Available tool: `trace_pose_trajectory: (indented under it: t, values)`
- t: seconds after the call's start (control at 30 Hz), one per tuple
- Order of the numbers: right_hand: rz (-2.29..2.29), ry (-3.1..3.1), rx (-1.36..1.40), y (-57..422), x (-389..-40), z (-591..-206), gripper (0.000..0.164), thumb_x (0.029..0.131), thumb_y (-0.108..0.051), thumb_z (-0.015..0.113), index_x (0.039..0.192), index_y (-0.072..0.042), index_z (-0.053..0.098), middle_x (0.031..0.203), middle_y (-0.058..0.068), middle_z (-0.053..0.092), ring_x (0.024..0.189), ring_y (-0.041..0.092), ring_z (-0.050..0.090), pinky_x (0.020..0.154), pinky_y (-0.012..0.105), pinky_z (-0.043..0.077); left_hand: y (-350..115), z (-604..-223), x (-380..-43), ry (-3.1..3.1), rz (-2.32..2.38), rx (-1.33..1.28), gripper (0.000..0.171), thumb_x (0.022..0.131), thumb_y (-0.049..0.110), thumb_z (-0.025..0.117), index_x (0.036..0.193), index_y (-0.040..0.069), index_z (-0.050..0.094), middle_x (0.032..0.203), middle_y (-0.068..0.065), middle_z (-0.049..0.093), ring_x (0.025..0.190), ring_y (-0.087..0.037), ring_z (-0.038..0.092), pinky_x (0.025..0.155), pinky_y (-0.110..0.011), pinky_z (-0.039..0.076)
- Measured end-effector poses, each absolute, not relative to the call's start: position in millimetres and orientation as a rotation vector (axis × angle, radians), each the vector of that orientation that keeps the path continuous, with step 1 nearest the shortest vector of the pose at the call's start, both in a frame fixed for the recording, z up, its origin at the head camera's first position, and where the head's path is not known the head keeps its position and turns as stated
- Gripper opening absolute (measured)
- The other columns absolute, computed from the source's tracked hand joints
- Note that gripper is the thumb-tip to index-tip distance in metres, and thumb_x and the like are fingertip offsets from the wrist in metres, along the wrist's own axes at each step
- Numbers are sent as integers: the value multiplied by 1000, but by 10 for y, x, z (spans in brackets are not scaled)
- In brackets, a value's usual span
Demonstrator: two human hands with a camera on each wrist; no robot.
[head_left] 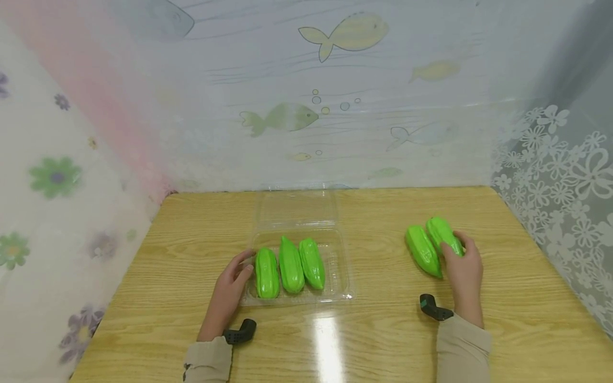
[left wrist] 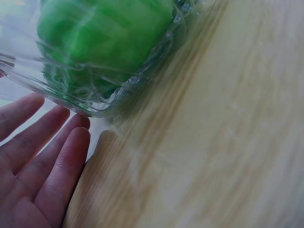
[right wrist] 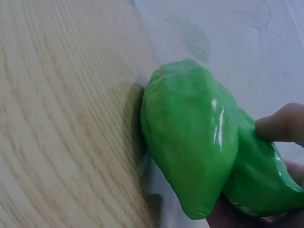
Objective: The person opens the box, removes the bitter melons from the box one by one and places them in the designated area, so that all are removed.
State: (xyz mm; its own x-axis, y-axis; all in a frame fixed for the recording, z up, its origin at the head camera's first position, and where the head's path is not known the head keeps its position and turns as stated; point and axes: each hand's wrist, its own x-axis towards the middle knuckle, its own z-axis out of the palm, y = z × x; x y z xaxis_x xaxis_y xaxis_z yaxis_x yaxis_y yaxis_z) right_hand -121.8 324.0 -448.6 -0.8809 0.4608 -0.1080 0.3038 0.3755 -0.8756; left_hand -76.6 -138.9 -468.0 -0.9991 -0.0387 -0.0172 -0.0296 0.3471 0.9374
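Observation:
Three bright green, ridged, glossy toy vegetables point(head_left: 291, 265) lie side by side in a clear plastic clamshell box point(head_left: 337, 266), its lid point(head_left: 297, 207) folded back. At the box's left side is my left hand point(head_left: 231, 287); in the left wrist view its fingers point(left wrist: 47, 156) are extended, with their tips right at the box's edge. To the right on the table, my right hand point(head_left: 463, 271) holds the near end of a fourth green ridged vegetable point(head_left: 439, 234) between thumb and fingers. Another such vegetable point(head_left: 422, 250) lies against its left side.
The wooden table point(head_left: 373, 340) reaches back to a fish-printed curtain point(head_left: 345, 133). Flower-printed sheets hang on the left point(head_left: 57, 239) and right point(head_left: 565, 175). A black wrist device point(head_left: 241, 332) sits by the left cuff, a second one point(head_left: 436, 308) by the right.

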Motion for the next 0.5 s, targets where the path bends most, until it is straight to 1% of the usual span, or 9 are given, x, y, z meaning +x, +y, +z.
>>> trace_pose_trajectory:
  t: [0.1, 0.2, 0.5]
  values:
    - [1504, -2499, -685, 3246, -1235, -4522, 62, 88, -42, 47, 142, -19, 26, 145, 10, 20, 125, 34, 25, 96, 53, 27, -1425, -4789, -801, -2571, -1774, 55, 39, 92, 41, 45, 129, 27, 45, 133, 2, 42, 120, -24, 39, 96, -49, 32]
    - [1489, -2529, -666, 3243, -1245, -4546, 60, 89, -39, 46, 142, -19, 25, 144, 12, 21, 125, 34, 24, 96, 53, 27, -1426, -4814, -806, -2570, -1752, 51, 41, 91, 44, 44, 129, 28, 45, 132, 3, 42, 119, -22, 40, 95, -49, 33]
    - [1449, -2644, -617, 3228, -1258, -4576, 61, 92, -37, 39, 144, -15, 17, 139, 22, 24, 120, 40, 28, 94, 55, 29, -1429, -4828, -814, -2574, -1745, 64, 42, 90, 47, 44, 128, 29, 45, 131, 4, 43, 118, -21, 41, 94, -48, 34]
